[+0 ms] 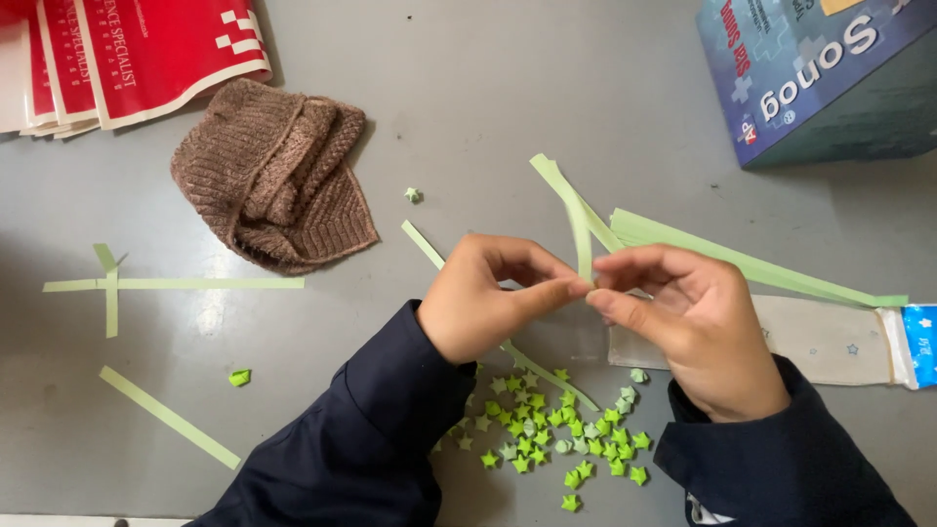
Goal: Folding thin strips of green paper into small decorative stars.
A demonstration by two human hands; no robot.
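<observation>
My left hand [488, 298] and my right hand [688, 317] meet at the fingertips above a grey table [488, 98], both pinching one light green paper strip [566, 200] that stands up and bends back to the left. Below the hands lies a pile of several small folded green paper stars [556, 429]. A bundle of long green strips [742, 259] lies just right of the fingertips, resting on a flat pale packet [830, 342]. Dark sleeves cover both forearms.
A brown knitted hat [273, 176] lies at upper left, red printed sheets [127, 54] in the top left corner, a blue box [820, 73] at top right. Loose green strips [171, 283] and single stars [239, 377] lie on the left side.
</observation>
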